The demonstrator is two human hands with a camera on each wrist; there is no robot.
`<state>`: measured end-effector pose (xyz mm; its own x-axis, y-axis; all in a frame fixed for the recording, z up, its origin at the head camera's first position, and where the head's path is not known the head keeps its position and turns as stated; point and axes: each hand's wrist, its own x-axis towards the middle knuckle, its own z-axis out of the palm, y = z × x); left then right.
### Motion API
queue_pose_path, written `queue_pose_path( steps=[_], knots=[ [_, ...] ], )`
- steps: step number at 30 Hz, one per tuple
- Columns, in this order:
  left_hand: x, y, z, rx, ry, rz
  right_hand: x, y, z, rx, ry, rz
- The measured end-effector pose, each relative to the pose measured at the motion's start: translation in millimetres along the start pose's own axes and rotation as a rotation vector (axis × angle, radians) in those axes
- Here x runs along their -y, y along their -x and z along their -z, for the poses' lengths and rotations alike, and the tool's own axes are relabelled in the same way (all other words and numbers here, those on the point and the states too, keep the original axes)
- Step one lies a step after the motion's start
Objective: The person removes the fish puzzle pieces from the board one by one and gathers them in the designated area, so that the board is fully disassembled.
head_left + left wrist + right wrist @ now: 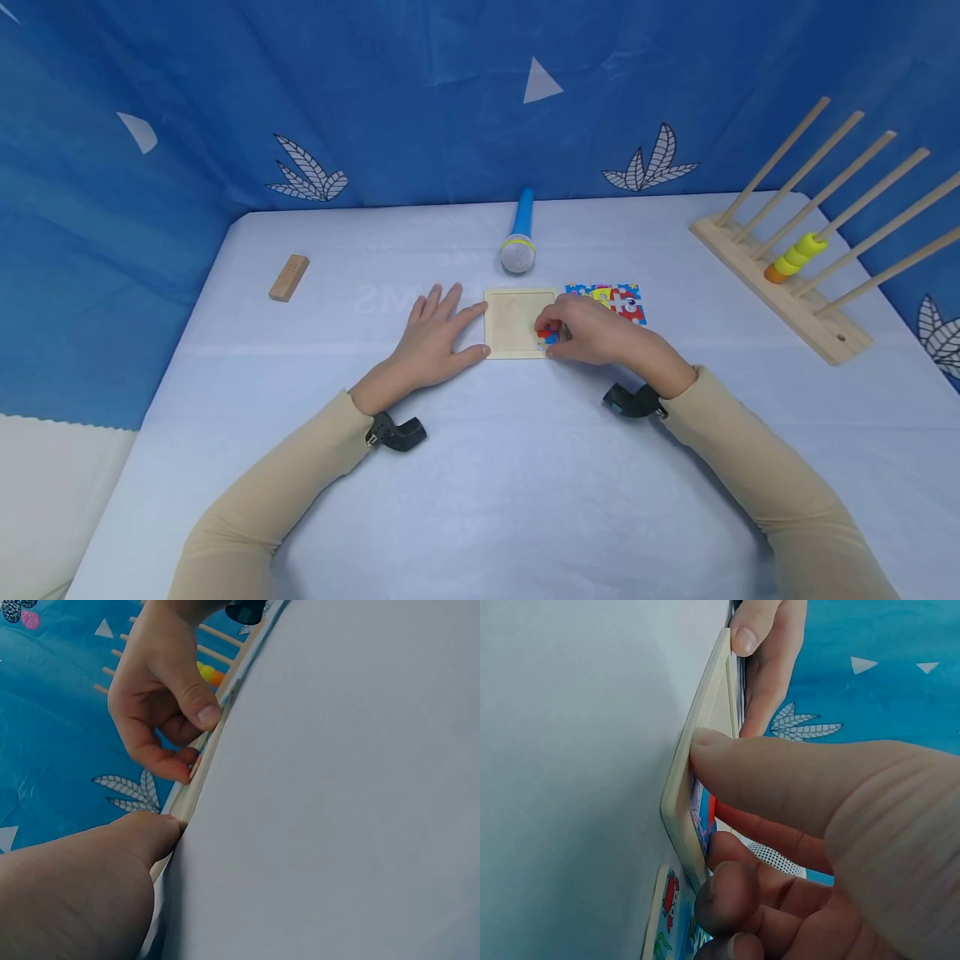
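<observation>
A shallow wooden puzzle tray (513, 323) lies on the table between the two hands. My left hand (433, 340) lies flat with fingers spread, its thumb and forefinger touching the tray's left edge. At the tray's lower right corner my right hand (592, 332) has its fingers curled and pinches a red and blue puzzle piece (547, 336), partly hidden by the fingers. In the right wrist view the right thumb lies over the tray's rim (676, 791), with the piece low inside the frame. More joined puzzle pieces (630, 302) lie beyond the right hand, partly covered by it.
A toy microphone (519, 242) with a blue handle lies behind the tray. At the far left is a small wooden block (288, 277). A wooden peg rack (780, 292) with yellow and orange beads stands at the right. Blue curtain (450, 108) hangs behind the table.
</observation>
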<state>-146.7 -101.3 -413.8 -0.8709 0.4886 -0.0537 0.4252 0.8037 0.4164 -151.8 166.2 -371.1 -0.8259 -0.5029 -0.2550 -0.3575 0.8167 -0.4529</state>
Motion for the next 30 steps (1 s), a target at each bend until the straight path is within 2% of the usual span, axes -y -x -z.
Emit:
queue_pose_path(
  steps=[11,19,30],
  knots=[
    [0.2,0.4,-0.5,-0.008,0.007,0.0,2.5,1.8,-1.2,-0.065,-0.022,0.006],
    [1.0,0.1,-1.3,-0.014,0.005,-0.003,1.3,2.0,-2.0,-0.029,-0.065,0.011],
    [1.5,0.4,-1.8,-0.014,0.014,-0.005,2.8,2.4,-1.9,-0.013,-0.066,-0.005]
  ],
)
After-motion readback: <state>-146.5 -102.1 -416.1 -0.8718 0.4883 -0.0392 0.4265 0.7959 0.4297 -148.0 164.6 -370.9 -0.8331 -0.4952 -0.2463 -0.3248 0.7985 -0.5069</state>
